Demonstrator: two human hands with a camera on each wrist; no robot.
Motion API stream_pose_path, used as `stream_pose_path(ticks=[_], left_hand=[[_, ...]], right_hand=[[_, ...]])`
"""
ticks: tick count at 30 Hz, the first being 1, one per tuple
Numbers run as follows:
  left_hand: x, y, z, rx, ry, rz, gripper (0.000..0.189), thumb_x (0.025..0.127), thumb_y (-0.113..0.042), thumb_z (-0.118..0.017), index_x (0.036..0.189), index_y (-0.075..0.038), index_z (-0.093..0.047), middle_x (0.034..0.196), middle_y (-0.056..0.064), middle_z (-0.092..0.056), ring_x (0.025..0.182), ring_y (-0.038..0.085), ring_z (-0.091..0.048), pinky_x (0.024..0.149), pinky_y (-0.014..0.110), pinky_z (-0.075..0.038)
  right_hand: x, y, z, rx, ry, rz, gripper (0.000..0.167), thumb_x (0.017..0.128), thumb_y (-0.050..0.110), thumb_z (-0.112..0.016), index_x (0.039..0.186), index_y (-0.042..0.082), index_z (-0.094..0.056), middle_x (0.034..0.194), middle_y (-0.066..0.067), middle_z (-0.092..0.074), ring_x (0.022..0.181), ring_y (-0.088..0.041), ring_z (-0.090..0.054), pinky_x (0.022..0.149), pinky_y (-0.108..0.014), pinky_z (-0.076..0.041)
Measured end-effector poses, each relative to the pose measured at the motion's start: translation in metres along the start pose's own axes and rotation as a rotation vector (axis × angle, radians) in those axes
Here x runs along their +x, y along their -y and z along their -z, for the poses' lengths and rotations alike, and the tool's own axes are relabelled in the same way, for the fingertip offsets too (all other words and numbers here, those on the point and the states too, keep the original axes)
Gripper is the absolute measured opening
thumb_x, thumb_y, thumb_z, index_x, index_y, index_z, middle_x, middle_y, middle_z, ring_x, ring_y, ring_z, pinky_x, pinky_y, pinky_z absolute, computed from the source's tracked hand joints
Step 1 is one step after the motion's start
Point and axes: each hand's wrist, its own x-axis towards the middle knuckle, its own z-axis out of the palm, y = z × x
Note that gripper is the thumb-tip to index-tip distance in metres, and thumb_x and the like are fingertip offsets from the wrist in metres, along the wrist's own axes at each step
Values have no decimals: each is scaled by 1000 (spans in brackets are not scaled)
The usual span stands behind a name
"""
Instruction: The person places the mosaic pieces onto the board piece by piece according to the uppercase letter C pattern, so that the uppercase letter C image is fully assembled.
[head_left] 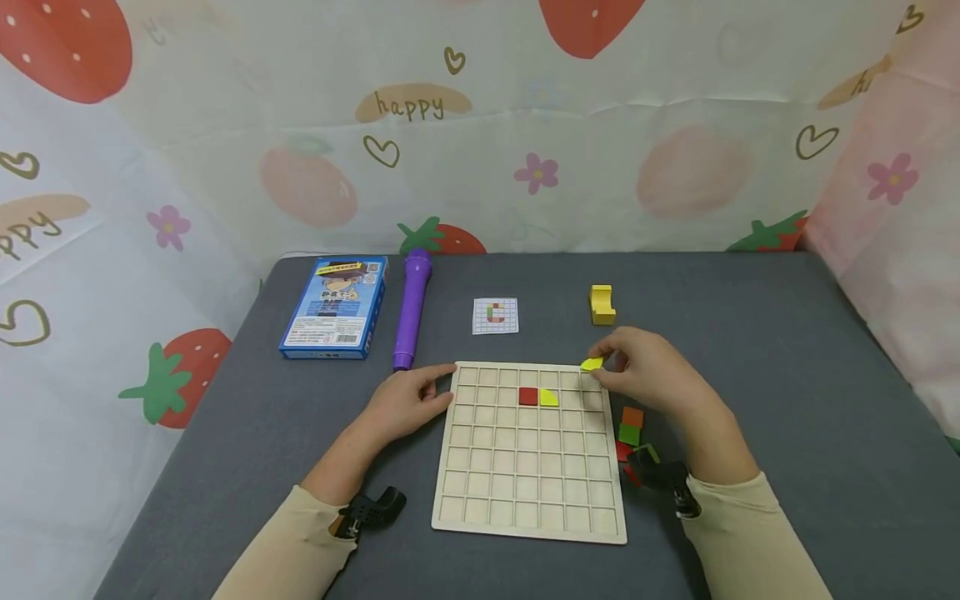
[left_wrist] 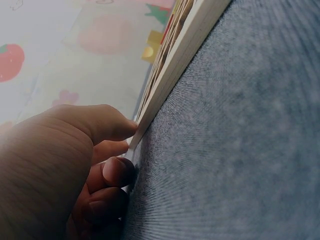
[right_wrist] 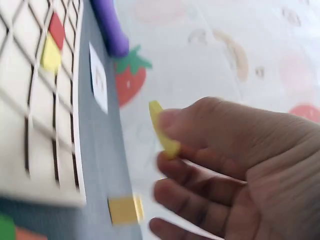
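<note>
My right hand (head_left: 645, 371) pinches a thin yellow piece (head_left: 592, 364) between thumb and fingers, above the far right corner of the pale gridded board (head_left: 527, 535). In the right wrist view the yellow piece (right_wrist: 162, 132) is edge-on, clear of the board. A red square (head_left: 528, 397) and a yellow quarter-round piece (head_left: 549, 397) lie side by side in cells of the second row. At the board's far left corner, my left hand (head_left: 405, 406) touches the edge with index finger and thumb. The left wrist view shows the thumb (left_wrist: 112, 124) against the board's side.
Loose orange (head_left: 632, 417), green (head_left: 629, 434) and red pieces lie right of the board, partly behind the right wrist camera. Farther back are a blue box (head_left: 335, 308), a purple microphone-shaped stick (head_left: 412, 308), a pattern card (head_left: 495, 316) and a notched yellow block (head_left: 602, 305).
</note>
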Motion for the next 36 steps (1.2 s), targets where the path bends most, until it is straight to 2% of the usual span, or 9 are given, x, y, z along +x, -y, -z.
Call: stream_pose_path(ticks=[4,7,12,17,21,25,28,31,36], left_hand=[[0,0,0,4,0,-2,46,96,-24,-71,140,-11,-65,66,-6,-51,56,10,-46,57,31,-35],[0,1,0,7,-2,-7,46,96,-24,-71,140,-11,-65,66,-6,-51,56,10,-46,56,31,-35],[0,3,0,14,-4,-5,46,96,-24,-71,140,-12,-65,66,-6,-51,57,10,-46,56,31,-35],[-1,4,0,24,-6,-3,46,96,-24,-71,140,-12,-65,66,-6,-51,57,10,-45,56,31,-35],[-1,4,0,17,4,10,46,96,-25,-70,141,-13,-65,66,-5,-51,57,11,-46,57,32,-35],[-1,3,-1,13,12,19,47,96,-26,-70,141,-14,-65,67,-5,-52,57,11,-46,57,31,-35],[0,4,-2,18,9,13,47,97,-26,-70,142,-14,-64,66,-6,-52,57,10,-46,57,31,-35],[1,5,-2,18,5,10,46,97,-27,-69,141,-14,-65,66,-6,-53,57,10,-47,57,31,-35],[1,5,-2,13,4,8,46,97,-26,-69,141,-14,-65,66,-6,-52,57,10,-47,57,31,-35]], right_hand=[[1,17,-9,-12,-73,93,25,93,13,-75,117,4,-75,110,-9,-64,76,-17,-52,62,-35,-45],[2,28,-16,-7,-99,118,27,92,13,-78,118,5,-75,111,-7,-66,76,-17,-52,62,-35,-45],[6,46,-31,17,-64,106,27,90,16,-80,116,8,-77,112,-2,-68,77,-15,-52,62,-34,-45],[15,59,-61,-30,-62,144,25,87,20,-83,111,12,-80,106,3,-70,78,-14,-57,65,-33,-47],[21,59,-88,-149,-52,183,25,86,23,-84,109,13,-81,102,4,-73,84,-13,-64,72,-33,-51],[23,52,-104,-259,-80,240,15,87,21,-83,101,17,-82,99,7,-72,82,-10,-65,71,-32,-51],[23,47,-107,-303,-134,285,7,86,20,-84,94,20,-83,98,7,-66,78,-8,-64,65,-30,-50],[22,44,-107,-313,-172,304,7,86,20,-84,93,21,-85,94,6,-59,71,-6,-59,59,-27,-47],[23,42,-106,-306,-159,275,7,90,21,-81,96,21,-85,87,4,-53,62,-6,-50,53,-26,-42]])
